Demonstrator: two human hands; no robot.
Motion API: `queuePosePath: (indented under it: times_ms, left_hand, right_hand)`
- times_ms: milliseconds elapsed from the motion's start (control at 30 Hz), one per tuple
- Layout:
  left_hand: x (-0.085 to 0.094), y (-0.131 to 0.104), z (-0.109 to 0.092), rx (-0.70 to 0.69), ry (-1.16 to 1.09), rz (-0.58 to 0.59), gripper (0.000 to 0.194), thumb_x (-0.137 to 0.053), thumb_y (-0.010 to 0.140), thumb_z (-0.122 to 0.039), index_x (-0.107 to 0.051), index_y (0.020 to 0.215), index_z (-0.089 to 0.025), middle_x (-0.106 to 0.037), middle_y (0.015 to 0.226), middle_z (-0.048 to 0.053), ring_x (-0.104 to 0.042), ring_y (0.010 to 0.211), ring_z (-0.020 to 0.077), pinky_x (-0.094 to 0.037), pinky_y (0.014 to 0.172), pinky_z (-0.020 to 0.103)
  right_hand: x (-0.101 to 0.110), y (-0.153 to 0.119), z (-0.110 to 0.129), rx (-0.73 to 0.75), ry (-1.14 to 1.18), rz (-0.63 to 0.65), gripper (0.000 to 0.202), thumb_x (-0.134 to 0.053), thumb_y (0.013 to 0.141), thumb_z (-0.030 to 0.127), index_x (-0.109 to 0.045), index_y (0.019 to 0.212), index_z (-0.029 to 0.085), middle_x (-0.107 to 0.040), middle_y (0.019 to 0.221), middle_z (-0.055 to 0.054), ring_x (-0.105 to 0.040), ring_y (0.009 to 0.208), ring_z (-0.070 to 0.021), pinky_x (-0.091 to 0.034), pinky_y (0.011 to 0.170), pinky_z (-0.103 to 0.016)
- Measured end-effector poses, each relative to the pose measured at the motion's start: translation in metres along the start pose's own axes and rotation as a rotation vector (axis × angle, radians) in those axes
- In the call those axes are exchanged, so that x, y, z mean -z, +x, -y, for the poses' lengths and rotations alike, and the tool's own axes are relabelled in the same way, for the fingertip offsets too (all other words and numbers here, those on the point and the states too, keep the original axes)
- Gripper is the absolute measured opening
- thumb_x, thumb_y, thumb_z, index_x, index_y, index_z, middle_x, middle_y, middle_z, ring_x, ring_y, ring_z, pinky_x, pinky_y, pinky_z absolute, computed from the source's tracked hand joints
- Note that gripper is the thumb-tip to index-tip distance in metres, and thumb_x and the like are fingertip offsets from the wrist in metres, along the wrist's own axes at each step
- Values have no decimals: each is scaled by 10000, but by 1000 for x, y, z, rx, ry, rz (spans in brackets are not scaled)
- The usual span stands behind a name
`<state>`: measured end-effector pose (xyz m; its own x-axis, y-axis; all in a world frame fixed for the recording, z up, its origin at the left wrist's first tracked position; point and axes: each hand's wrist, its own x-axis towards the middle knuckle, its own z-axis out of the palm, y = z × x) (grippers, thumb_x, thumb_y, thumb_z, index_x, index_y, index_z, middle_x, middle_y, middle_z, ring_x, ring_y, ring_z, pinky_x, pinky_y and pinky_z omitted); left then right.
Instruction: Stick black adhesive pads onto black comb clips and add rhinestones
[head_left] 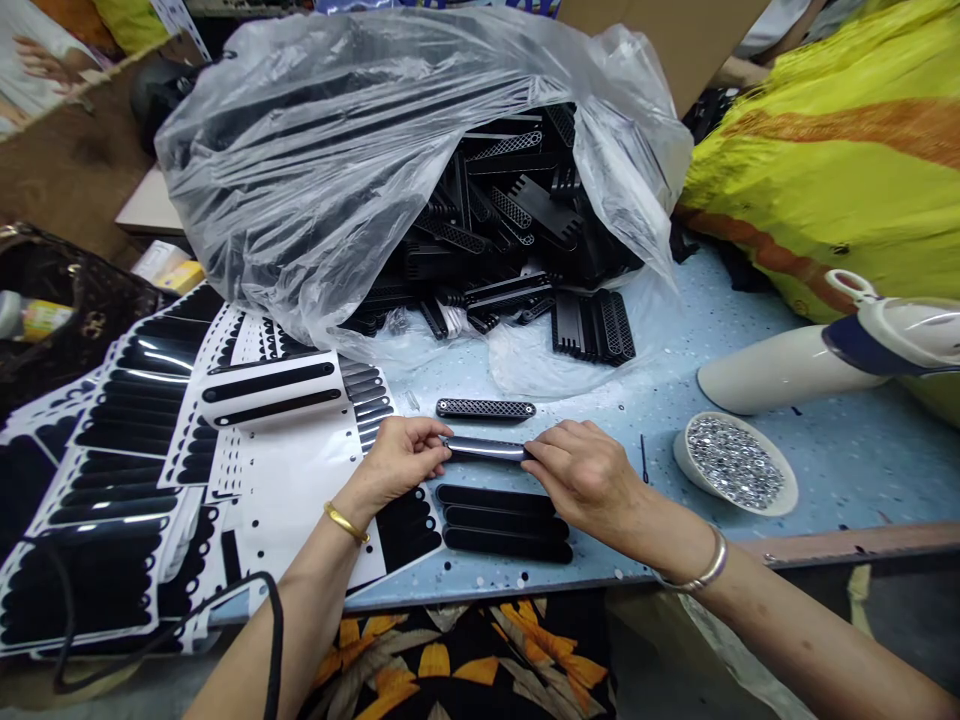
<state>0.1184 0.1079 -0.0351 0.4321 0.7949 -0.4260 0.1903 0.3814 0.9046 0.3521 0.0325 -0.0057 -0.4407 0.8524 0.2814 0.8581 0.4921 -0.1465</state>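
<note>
Between my two hands is a glossy black rounded strip (pixel 487 449), held level just above the blue table. My left hand (pixel 405 455) pinches its left end; my right hand (pixel 581 470) grips the right end with fingers curled. Just behind the strip lies a black piece with a mesh-patterned top (pixel 486 409). In front of it, several matte black rounded bars (pixel 506 522) lie side by side. White backing sheets with black stickers (pixel 274 390) spread to the left, close to my left forearm.
A clear plastic bag (pixel 322 170) spills black mesh-patterned parts (pixel 525 215) at the back. To the right are a bowl of small shiny metal pieces (pixel 735 462), a white bottle (pixel 795 365) lying tilted and a yellow sack (pixel 840 160). A black cord (pixel 277 620) loops at the front left.
</note>
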Motion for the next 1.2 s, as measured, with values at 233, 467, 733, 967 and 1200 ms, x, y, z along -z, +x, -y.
queuePosePath:
  times_ms: [233, 467, 733, 967, 1200]
  left_hand:
    - [0, 0, 2, -9, -4, -3, 199, -699, 664, -88, -701, 862, -108, -616, 567, -39, -643, 474, 95, -484, 449, 151]
    - [0, 1, 2, -16, -2, -2, 209, -721, 649, -125, -703, 857, -113, -618, 557, -35, -644, 475, 103, -482, 445, 156]
    - [2, 1, 3, -27, -13, 10, 227, -732, 638, -148, -706, 861, -117, -618, 559, -37, -644, 483, 105, -495, 456, 166]
    - [-1, -1, -2, -53, 24, -17, 157, -710, 711, -243, -697, 807, -119, -621, 550, -15, -619, 458, 97, -483, 434, 163]
    - [-10, 2, 3, -72, 67, -139, 132, -680, 711, -262, -698, 712, -131, -583, 507, -26, -588, 415, 84, -434, 393, 144]
  right_hand:
    - [0, 3, 1, 19, -21, -15, 227, -530, 918, 141, -681, 748, 147, -627, 681, -64, -498, 649, -183, -299, 632, -327]
    - [3, 6, 3, 41, -46, 10, 226, -544, 903, 135, -661, 711, 149, -611, 663, -57, -486, 643, -182, -282, 620, -330]
    - [3, 8, 4, 42, -92, 35, 244, -543, 899, 133, -629, 670, 149, -583, 666, -63, -457, 641, -179, -265, 620, -326]
    - [5, 9, 5, 19, -79, 55, 251, -529, 901, 114, -622, 670, 145, -580, 681, -67, -463, 647, -183, -284, 621, -324]
    - [5, 5, 4, -36, -18, 77, 230, -536, 901, 124, -637, 695, 152, -576, 709, -67, -489, 670, -181, -337, 642, -313]
